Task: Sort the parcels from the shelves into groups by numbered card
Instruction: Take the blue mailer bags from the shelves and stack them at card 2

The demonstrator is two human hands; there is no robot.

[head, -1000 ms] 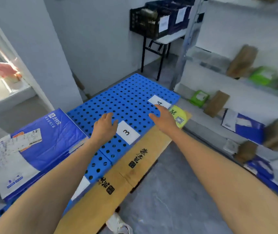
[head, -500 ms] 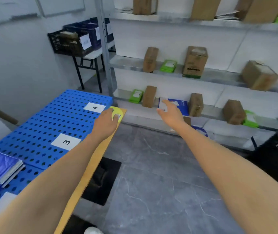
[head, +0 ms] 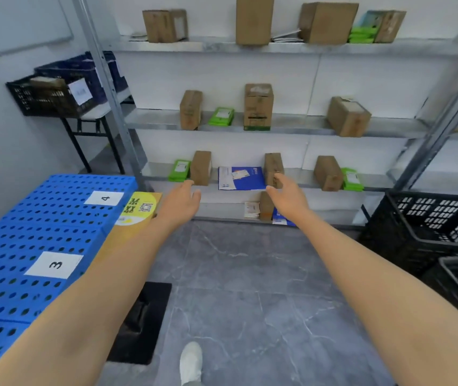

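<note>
blue perforated platform (head: 55,218) (cards 3, 4) beside grey metal shelves (head: 278,129)

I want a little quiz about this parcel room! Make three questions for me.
1. True or false: the left hand and the right hand are both empty.
2. Which numbers are on the white cards on the blue platform?
3. The blue envelope lies between: A) two brown boxes, B) two black crates, C) two green packets.

Key: 1. True. 2. Card 3 and card 4. 3. A, one brown box on its left and another on its right.
</note>
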